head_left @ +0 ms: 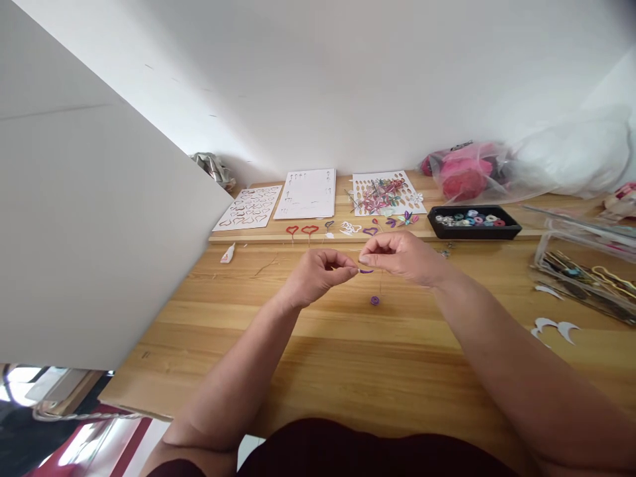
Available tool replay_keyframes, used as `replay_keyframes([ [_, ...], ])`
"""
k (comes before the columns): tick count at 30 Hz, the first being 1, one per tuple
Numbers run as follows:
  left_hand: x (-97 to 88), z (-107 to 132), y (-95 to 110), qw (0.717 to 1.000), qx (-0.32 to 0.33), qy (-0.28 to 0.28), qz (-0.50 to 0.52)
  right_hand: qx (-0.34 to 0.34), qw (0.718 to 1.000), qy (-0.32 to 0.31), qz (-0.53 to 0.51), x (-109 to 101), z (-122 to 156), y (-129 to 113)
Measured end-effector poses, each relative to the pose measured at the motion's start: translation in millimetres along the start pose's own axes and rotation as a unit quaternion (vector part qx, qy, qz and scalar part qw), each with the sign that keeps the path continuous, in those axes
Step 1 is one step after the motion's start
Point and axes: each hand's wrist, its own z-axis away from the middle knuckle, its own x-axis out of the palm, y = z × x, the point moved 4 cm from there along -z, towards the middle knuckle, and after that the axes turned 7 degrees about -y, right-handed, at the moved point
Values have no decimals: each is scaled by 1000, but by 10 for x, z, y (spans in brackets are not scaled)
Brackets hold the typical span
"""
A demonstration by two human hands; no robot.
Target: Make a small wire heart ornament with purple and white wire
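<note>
Over the wooden table, my left hand (pixel 325 273) pinches a small curved piece with purple thread on it (pixel 366 271) between thumb and forefinger. Just to its right, my right hand (pixel 397 253) is closed in a pinch, apparently on a fine thread too thin to follow clearly. A thin line drops below the right hand toward a small purple thread spool (pixel 375 301); whether the spool hangs or rests on the wood I cannot tell. Behind the hands lie red heart-shaped wire outlines (pixel 310 230) and a purple thread-wrapped outline (pixel 370 231).
A black tray (pixel 474 232) of thread spools stands at the back right, near bagged pink yarn (pixel 462 175). Patterned sheets (pixel 248 207) lie along the back. A small white glue bottle (pixel 228 254) is at left; a clear box (pixel 586 255) and white crescent cutouts (pixel 566 330) are at right.
</note>
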Motion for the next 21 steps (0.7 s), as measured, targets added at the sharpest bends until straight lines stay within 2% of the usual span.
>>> replay_keyframes([
  [3, 21, 30, -38, 998, -1, -4, 64, 52, 989, -29, -139, 55, -14, 146],
  [6, 70, 58, -70, 995, -15, -5, 102, 109, 951, -38, -288, 179, 37, 298],
  [8, 110, 74, -84, 992, -25, 10, 126, 135, 928, -27, -346, 278, 107, 370],
  [10, 147, 87, -99, 987, -21, 44, 150, 139, 922, -3, -360, 367, 196, 393],
  [13, 184, 102, -150, 981, 1, 107, 160, 115, 948, 45, -294, 455, 340, 334],
  [17, 189, 148, -235, 985, 11, 157, 66, 55, 992, 95, -67, 480, 516, 130],
  [19, 193, 184, -245, 989, 3, 145, -9, 31, 991, 119, 44, 466, 598, 30],
  [21, 212, 219, -236, 993, -6, 105, -60, 14, 984, 135, 120, 443, 669, -39],
])
